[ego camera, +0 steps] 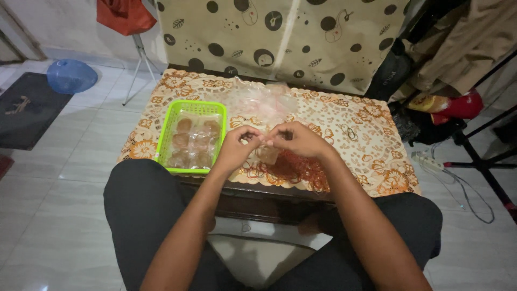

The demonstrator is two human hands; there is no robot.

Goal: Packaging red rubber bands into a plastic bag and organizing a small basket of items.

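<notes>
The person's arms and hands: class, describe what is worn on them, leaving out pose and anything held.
Both forearms are bare, with no sleeves in view. The left hand and right hand wear no gloves; no rings, watch or bracelets can be seen. Dark trousers cover the knees below.

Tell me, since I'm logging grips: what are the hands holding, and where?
Both hands, left hand and right hand, pinch the top of a small clear bag.
</notes>
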